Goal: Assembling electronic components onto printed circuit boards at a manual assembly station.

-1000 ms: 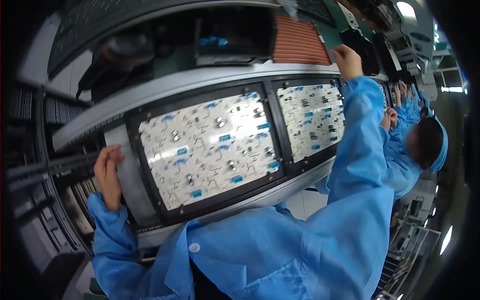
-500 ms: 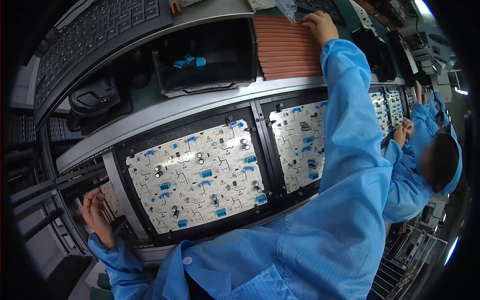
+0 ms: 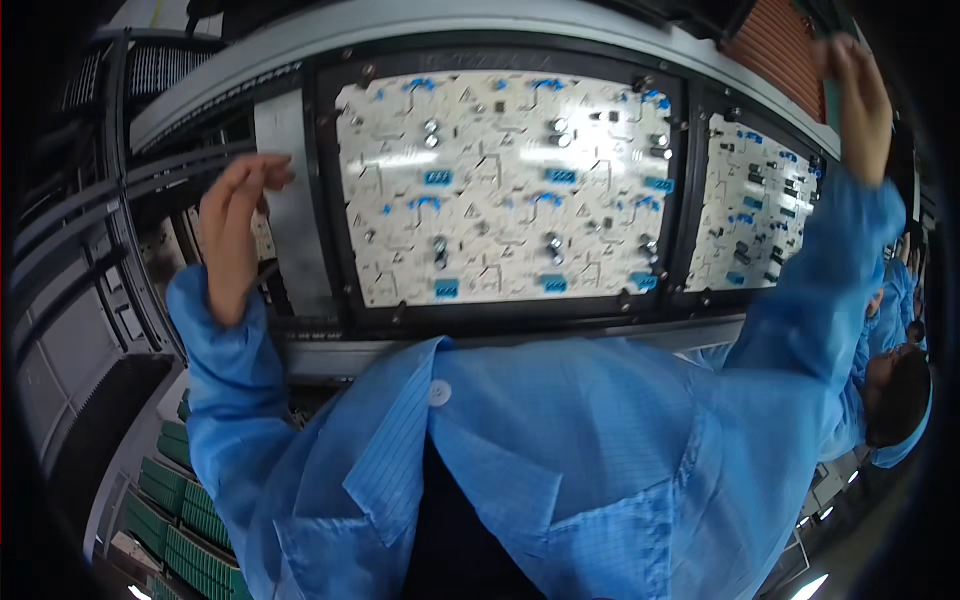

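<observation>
A panel of white circuit boards [image 3: 500,215] with blue connectors and small capacitors lies in a black frame [image 3: 520,322] in front of me. My left hand [image 3: 240,225] is raised at the frame's left end, over a metal strip. Its fingers are loosely bent, and nothing shows in them. My right hand [image 3: 860,105] is at the far right, beside a stack of reddish-brown strips [image 3: 775,45]. Motion smears its fingers, so whether they hold something is unclear. A second white board panel [image 3: 750,210] sits in the adjoining frame, partly behind my right sleeve.
Metal rails [image 3: 420,20] run along the far side of the frames. Green slotted racks [image 3: 185,500] stand at the lower left. Several people in blue work clothes are at the right; the nearest wears a blue cap [image 3: 908,440].
The view has swung right and down, and the keyboard and black bin have left it. My right hand has come off the reddish-brown strips; my left hand has moved up beside the near frame.
</observation>
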`<state>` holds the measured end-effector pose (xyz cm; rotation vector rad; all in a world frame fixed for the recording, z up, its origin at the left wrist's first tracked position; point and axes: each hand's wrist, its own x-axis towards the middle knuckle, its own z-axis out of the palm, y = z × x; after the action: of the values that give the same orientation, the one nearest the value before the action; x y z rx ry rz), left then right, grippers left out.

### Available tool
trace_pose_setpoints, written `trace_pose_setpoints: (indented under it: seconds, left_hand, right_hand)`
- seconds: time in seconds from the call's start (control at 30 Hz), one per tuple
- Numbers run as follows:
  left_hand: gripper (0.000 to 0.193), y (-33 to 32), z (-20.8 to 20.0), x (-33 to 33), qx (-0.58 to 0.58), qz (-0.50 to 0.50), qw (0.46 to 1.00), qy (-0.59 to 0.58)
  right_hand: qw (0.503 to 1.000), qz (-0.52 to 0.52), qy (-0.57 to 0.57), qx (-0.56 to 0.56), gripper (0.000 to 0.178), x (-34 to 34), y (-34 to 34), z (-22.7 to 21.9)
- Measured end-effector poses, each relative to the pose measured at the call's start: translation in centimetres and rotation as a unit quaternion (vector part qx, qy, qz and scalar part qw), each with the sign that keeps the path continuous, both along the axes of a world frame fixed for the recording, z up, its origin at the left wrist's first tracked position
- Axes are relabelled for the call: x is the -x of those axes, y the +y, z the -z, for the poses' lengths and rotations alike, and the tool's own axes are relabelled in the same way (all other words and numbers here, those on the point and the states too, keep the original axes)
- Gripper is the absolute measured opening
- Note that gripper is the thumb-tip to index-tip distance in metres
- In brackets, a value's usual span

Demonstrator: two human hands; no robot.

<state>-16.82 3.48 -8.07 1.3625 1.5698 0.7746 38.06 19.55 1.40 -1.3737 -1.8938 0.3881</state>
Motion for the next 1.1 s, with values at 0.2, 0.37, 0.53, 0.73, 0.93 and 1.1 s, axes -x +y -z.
trace_pose_setpoints:
  seconds: [0.2, 0.37, 0.53, 0.73, 0.93, 1.1]
  left_hand:
    - [0.028, 1.0, 3.6, 0.9, -0.027, 0.014, 0.996, -0.089]
    - [0.026, -0.4, 3.5, 1.0, -0.017, 0.056, 0.994, -0.095]
    - [0.022, -1.0, 2.8, 0.7, -0.110, 0.067, 0.986, -0.106]
    - [0.026, -1.3, 2.6, 1.5, -0.120, 0.094, 0.986, -0.067]
    - [0.030, -1.1, 2.7, 2.0, -0.151, 0.117, 0.981, -0.038]
    - [0.031, -1.3, 2.6, 2.0, -0.131, 0.104, 0.986, -0.026]
  right_hand:
    - [0.893, 0.016, 0.254, 0.370, 0.015, 18.4, -21.0, 0.7]
    - [0.852, 0.133, 0.320, 0.393, 0.016, 25.4, -25.2, 4.1]
    - [0.842, 0.213, 0.295, 0.398, 0.021, 28.7, -23.7, 5.9]
    - [0.849, 0.254, 0.258, 0.384, 0.023, 29.9, -22.7, 6.7]
    - [0.857, 0.265, 0.235, 0.374, 0.019, 30.0, -22.9, 7.0]
    - [0.878, 0.249, 0.220, 0.345, 0.021, 30.1, -23.4, 7.6]
